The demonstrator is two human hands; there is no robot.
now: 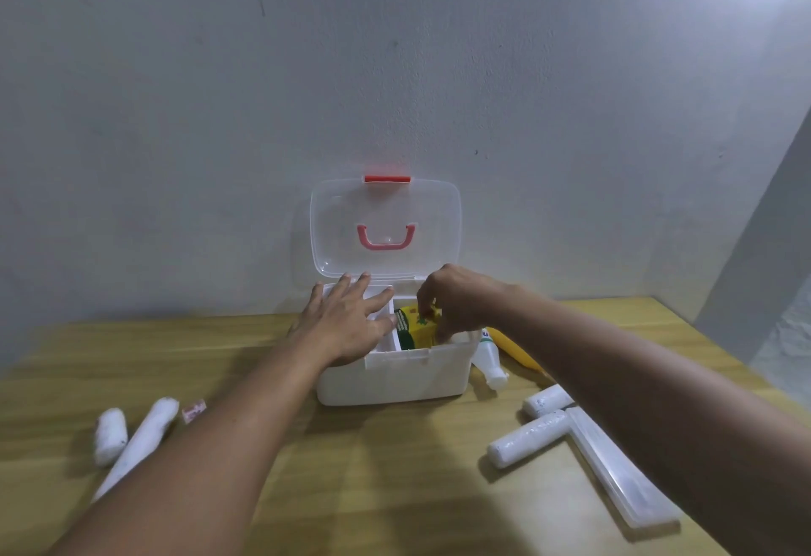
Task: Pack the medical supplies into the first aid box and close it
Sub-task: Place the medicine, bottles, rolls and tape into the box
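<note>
I see my left hand [346,327] lying flat, fingers spread, across the left side of the open first aid box [390,373] on the desk [373,467]. My right hand [456,303] has a narrow grip — fingers pinching the yellow-green carton [414,329], which stands inside the box's right compartment. Wrapped white rolls [526,437] lie on either side of the box.

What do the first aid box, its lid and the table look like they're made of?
First aid box: opaque white plastic, apparently, smooth and moulded. Lid: clear glossy plastic; the wall shows through it. Table: light wood or wood-look laminate, with faint grain.
</note>
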